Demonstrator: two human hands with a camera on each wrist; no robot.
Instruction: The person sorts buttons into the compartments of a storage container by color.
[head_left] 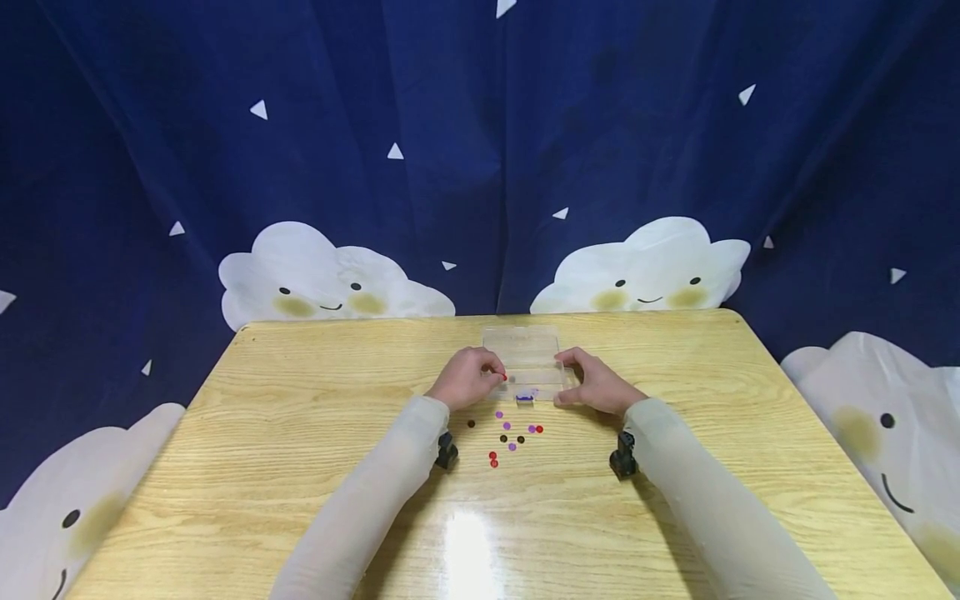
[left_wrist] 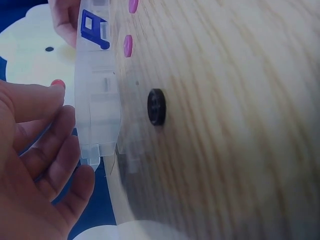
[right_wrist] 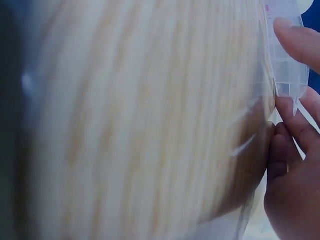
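A clear plastic box (head_left: 521, 343) stands open toward the back of the table, its lid leaning away and a blue latch (head_left: 524, 398) on its front. Over the left part of the box, my left hand (head_left: 465, 379) pinches a small red button (head_left: 504, 377) between thumb and finger. The button's edge (left_wrist: 58, 83) peeks over the thumb in the left wrist view. At the box's right side, my right hand (head_left: 596, 385) grips it, thumb at the front corner and fingers farther back. In the right wrist view its thumb (right_wrist: 295, 42) lies against the clear wall.
Several loose buttons lie on the wooden table (head_left: 315, 467) before the box: black (head_left: 471, 423), purple (head_left: 507, 426) and red (head_left: 492, 456). One black button (left_wrist: 156, 107) is close to the box front. A dark blue curtain (head_left: 450, 125) with clouds hangs behind the table.
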